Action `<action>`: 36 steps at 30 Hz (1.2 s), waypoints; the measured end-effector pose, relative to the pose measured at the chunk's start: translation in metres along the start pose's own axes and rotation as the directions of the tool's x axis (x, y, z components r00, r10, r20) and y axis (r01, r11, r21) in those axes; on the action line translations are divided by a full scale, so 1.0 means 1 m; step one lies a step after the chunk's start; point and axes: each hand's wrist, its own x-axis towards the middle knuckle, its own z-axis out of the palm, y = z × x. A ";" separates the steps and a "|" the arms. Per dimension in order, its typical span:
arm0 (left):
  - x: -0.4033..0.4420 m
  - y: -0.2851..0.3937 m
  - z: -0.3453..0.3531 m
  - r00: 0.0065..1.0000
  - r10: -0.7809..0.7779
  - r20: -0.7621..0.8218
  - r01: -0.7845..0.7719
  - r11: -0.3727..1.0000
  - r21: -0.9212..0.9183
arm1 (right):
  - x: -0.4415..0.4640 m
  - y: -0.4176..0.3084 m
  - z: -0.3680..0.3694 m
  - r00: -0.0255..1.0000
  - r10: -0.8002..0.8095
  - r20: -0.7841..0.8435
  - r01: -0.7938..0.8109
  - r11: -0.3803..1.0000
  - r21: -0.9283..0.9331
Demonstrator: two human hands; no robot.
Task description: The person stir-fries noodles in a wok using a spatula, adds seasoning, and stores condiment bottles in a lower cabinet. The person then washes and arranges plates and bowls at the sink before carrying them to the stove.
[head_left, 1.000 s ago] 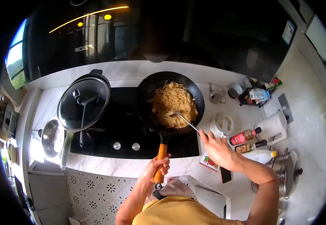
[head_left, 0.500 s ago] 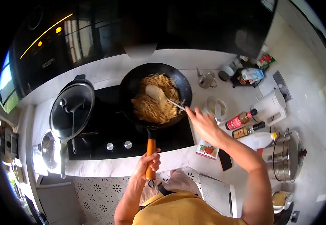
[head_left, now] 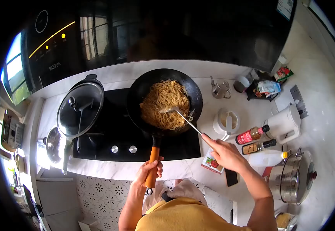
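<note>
A black wok (head_left: 195,90) sits on the black cooktop (head_left: 102,140), filled with browned noodles (head_left: 161,98). My left hand (head_left: 146,172) is wrapped round the wok's orange-brown handle (head_left: 154,151), near its end. In my right hand (head_left: 228,154) is a long-handled spatula (head_left: 189,123), its metal shaft slanting over the wok's right rim. The spatula's head is partly sunk in the noodles near the middle, so its full shape is hidden.
Left of the wok stands a pan with a glass lid (head_left: 92,121). To the right are a white canister (head_left: 216,125), a red-labelled bottle (head_left: 248,136), a dark-capped bottle (head_left: 258,146), a white bottle (head_left: 265,158) and a steel steamer pot (head_left: 287,177). A phone (head_left: 231,178) lies at the counter's front.
My right hand has moved toward me and right, drawing the spatula back; its head is lower and turned among the noodles. My left hand keeps its grip. The whole view has shifted slightly.
</note>
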 end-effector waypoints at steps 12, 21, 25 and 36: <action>-0.006 -0.001 0.005 0.990 0.032 -0.137 -0.002 0.977 0.211 | 0.077 -0.001 0.066 0.947 -0.079 -0.311 0.041 0.991 -0.128; -0.011 -0.016 -0.021 0.987 0.019 -0.161 -0.028 0.998 -0.050 | 0.017 -0.050 0.092 0.996 -0.002 -0.090 -0.002 0.999 -0.045; -0.044 -0.022 -0.075 0.956 0.156 -0.247 -0.225 0.932 -0.283 | 0.013 -0.068 0.102 0.967 0.028 -0.254 -0.062 0.990 -0.128; -0.318 0.033 -0.269 0.679 0.445 -0.584 -0.701 0.630 -0.334 | 0.047 -0.382 0.150 0.708 -0.377 -0.597 0.502 0.864 0.050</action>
